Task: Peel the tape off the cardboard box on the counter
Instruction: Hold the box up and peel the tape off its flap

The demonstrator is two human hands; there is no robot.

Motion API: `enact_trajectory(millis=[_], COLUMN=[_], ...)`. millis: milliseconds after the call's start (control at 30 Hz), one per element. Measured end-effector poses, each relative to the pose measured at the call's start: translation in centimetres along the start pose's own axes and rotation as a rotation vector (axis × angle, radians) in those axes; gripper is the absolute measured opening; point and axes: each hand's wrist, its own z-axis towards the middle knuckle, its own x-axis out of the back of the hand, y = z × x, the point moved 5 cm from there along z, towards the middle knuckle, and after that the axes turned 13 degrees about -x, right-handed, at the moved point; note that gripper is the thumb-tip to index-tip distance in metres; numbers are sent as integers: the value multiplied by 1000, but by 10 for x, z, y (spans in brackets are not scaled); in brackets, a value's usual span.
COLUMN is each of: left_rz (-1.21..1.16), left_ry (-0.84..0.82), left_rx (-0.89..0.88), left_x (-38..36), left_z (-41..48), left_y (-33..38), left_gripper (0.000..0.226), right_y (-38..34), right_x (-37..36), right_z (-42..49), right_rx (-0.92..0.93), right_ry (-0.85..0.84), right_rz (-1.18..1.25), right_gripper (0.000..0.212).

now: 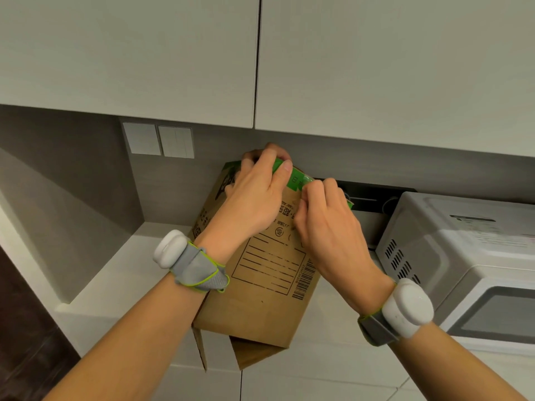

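Note:
A brown cardboard box (260,287) with printed lines, a barcode and a green band along its far edge lies tilted on the white counter (121,282), its near flaps hanging open over the counter's front. My left hand (254,195) grips the box's far edge, fingers curled over it and thumb on the green band. My right hand (327,221) pinches at the box face just below the green band, where the tape (301,195) lies. The tape itself is hard to make out under the fingers.
A white microwave (463,256) stands on the counter right of the box, close to my right wrist. Wall cabinets (260,59) hang overhead. Two wall switch plates (159,140) sit at the back left. A grey side wall closes the left.

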Motion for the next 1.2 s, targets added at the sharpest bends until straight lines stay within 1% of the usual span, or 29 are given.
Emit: enact_trajectory(millis=[67,133,200,267,367,500,667,767,833,933,1000,1100,1200], left_rz=[-1,-3,-8,-10,-16,-14,4,5,16,22,2,-2,-8], left_ry=[-4,-3,-8,-16,-30,-27,-22,-13,-9,27,39,24,24], left_rx=[2,3,7,10,7,4,-1,3,2,-9,-17,-17,-26], left_x=[0,1,1,0,-1,1,3,5,6,9,11,10,10], left_z=[1,3,4,4,5,5,5,7,7,7,8,10,10], left_y=[-1,0,1,1,-1,-4,-4,-4,-4,-6,-6,-6,-6], left_gripper=[27,30,35,36,29,29,23,25,23,13,12,11,11], right_y=[3,4,6,8,10,7,-1,-3,2,6,6,7,6], right_x=[3,6,9,10,12,11,6,3,3,8,12,13,12], right_z=[-1,-3,-4,-3,-1,-1,1,7,13,15,12,12,14], right_rx=[11,35,48,42,19,29,25,-5,-44,15,59,21,-6], right_ry=[-21,-72,-101,-106,-129,-116,-12,30,28,-56,-127,-157,-125], right_rz=[61,173,206,219,288,267,196,131,151,271,297,270,281], right_gripper=[12,15,20,18,13,12,10,7,7,6,14,33,35])
